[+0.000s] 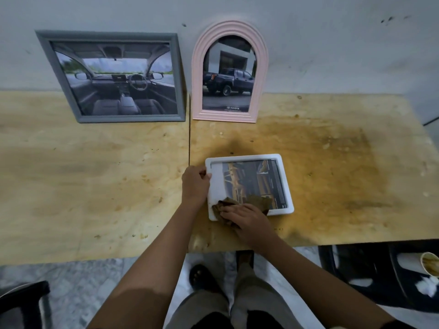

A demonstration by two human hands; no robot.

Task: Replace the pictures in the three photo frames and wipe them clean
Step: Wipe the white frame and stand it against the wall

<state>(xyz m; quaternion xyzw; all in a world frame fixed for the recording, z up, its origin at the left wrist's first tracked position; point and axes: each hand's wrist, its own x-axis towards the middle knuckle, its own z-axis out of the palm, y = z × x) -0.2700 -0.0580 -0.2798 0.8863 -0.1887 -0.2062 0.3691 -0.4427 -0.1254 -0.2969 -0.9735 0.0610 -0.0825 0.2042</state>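
A white rectangular photo frame (283, 179) lies flat on the wooden table, holding a brownish picture. My left hand (194, 184) grips its left edge. My right hand (247, 220) presses a brown cloth (224, 206) onto the frame's near left corner. A grey frame (179, 74) with a car-interior picture leans against the wall at the back left. Beside it stands a pink arched frame (198, 67) with a dark pickup-truck picture.
The stained plywood table (95, 186) has a seam down its middle and ends at a near edge above my legs. A black chair (370, 276) sits at the lower right with a paper cup (430, 263) on it. Another dark chair (21, 302) is at the lower left.
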